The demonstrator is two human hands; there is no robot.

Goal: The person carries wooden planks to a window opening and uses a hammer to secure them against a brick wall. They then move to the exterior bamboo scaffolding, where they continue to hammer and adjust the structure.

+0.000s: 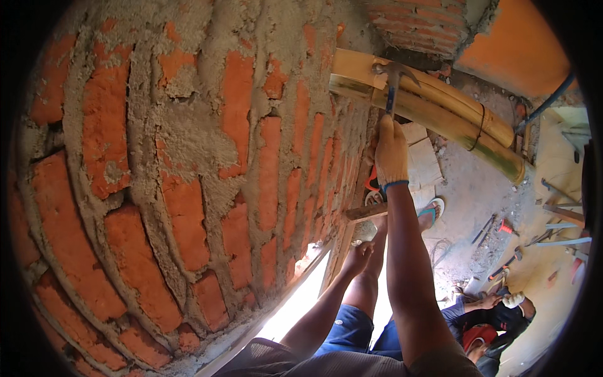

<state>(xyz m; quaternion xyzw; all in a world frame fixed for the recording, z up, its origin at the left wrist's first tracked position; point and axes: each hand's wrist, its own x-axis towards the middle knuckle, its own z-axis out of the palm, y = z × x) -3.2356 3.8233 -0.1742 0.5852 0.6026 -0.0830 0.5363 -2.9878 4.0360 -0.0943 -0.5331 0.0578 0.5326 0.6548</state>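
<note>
Claw hammer [393,75], held by its blue handle; its metal head lies, from my remote viewpoint, over the split bamboo lengths [440,112], near their brick-wall end. Whether metal and bamboo touch, I cannot tell. The right hand [391,154], in a cream knitted glove with a blue cuff, is closed around the lower handle, the arm stretched out ahead. The left hand [358,256], ungloved, is low beside the wearer's leg, just below a short wooden bar [366,213]; its fingers are partly hidden, and I cannot tell whether they grip anything.

The bamboo lengths lie side by side, slanting from the wall down toward the right, bound near the far end by a dark tie [482,127]. To the left I see the brick wall [185,220], of orange-red bricks with rough grey mortar. Below the bamboo, a sandal [433,212] with a teal strap rests on the grey floor [461,204]. Further right, a red-handled tool [506,227] and other hand tools are scattered. At lower right, another person [502,319] in dark clothing is bent low; a blue hose [553,100] crosses the upper right.
</note>
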